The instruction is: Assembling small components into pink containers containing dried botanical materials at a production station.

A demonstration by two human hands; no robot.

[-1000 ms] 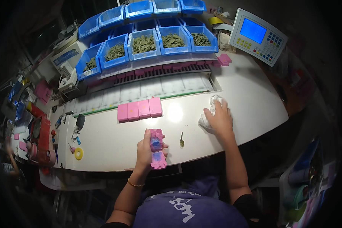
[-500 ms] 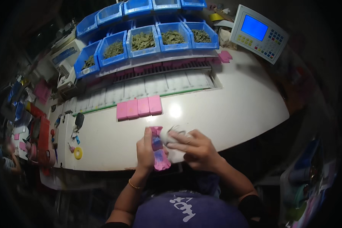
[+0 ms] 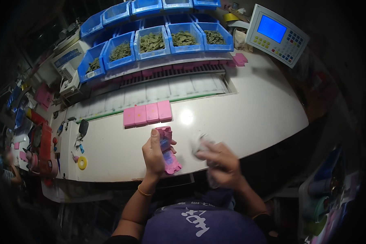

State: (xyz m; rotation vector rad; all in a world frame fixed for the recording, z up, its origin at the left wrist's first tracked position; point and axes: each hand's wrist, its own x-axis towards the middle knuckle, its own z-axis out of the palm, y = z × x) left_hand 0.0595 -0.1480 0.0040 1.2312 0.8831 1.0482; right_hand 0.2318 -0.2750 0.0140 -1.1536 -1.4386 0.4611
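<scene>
The pale counter (image 3: 256,110) spreads across the middle, its far right sinking into shadow. Behind it rise tiers of blue bins (image 3: 153,53); the upper edge cuts off the top row, while the front ones hold green, leafy-looking pieces too small to identify. A tilted control panel (image 3: 277,35) stands at the right, its blue screen too small to read. Four pink blocks (image 3: 147,114) lie side by side, touching, on the counter.

The hands are apart. The right hand (image 3: 223,163), blurred, grips a bunched white cloth (image 3: 201,143), its fingers partly covering it. The left hand (image 3: 152,153) is clamped on an opened pink mould (image 3: 171,162) with blue inside, near the counter's front edge; palm and thumb hide its left side, and whether it touches the counter cannot be told. A small yellow ring (image 3: 85,164) lies at the left.
</scene>
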